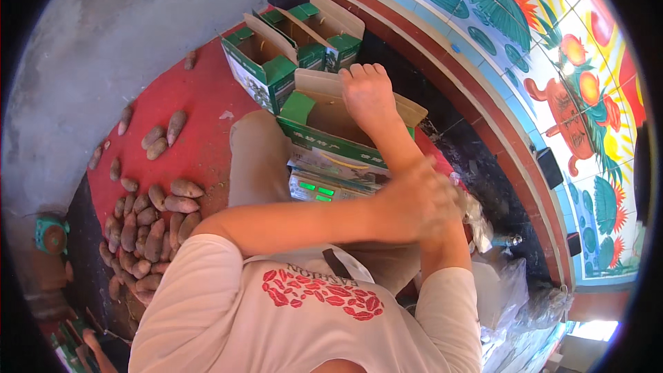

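Observation:
My right hand [367, 93] is raised over an open green-and-white cardboard box [338, 144], its fingers curled in a fist; I see nothing in it. Across my body reaches my left arm, and its hand [428, 200] lies at my right forearm, with the fingers smeared by motion. Below the box is a weighing scale [324, 190] with green lit digits, partly hidden by my left arm. The box's flaps stand up, and its inside shows brown cardboard.
Two more open boxes [262, 55] [318, 24] stand beyond. On the red mat [200, 103] at left lie a heap of sweet potatoes [148, 231] and several loose ones. Clear plastic bags [511, 290] lie at right by a painted tile wall [511, 41]. Another person's arm [97, 349] shows at lower left.

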Tool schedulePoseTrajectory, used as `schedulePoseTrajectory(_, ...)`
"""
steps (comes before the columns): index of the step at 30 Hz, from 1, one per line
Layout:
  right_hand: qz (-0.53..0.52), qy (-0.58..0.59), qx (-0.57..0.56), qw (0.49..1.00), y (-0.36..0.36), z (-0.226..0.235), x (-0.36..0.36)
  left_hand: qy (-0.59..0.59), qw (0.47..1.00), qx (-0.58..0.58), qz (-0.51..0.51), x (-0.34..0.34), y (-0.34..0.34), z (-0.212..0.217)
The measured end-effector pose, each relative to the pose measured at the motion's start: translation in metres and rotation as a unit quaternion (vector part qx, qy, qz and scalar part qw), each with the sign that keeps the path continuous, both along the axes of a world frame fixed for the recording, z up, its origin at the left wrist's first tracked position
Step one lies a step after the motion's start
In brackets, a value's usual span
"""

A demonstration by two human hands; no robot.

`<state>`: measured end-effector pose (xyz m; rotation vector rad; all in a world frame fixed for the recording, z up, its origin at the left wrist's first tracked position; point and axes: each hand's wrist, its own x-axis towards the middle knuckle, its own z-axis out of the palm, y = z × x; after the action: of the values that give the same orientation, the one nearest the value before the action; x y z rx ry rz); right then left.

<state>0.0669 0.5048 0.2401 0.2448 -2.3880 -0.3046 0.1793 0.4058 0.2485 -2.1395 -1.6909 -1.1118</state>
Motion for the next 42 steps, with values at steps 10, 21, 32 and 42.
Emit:
schedulePoseTrajectory(10,-0.012,-0.041,0.031,0.999,0.006,-0.017,-0.012,-0.012,0.991,-0.012,0.131,-0.014,0.005,-0.001)
schedulePoseTrajectory(21,0.006,-0.029,0.039,0.999,-0.003,0.002,-0.024,0.004,0.999,-0.026,0.030,-0.027,-0.004,0.013)
schedulePoseTrajectory(32,0.005,-0.089,0.056,0.995,0.003,-0.013,-0.037,0.000,0.977,-0.017,0.211,-0.088,-0.027,-0.003)
schedulePoseTrajectory(42,0.026,-0.054,0.078,0.995,-0.006,-0.010,-0.032,-0.141,0.982,-0.044,-0.117,0.016,-0.030,0.003)
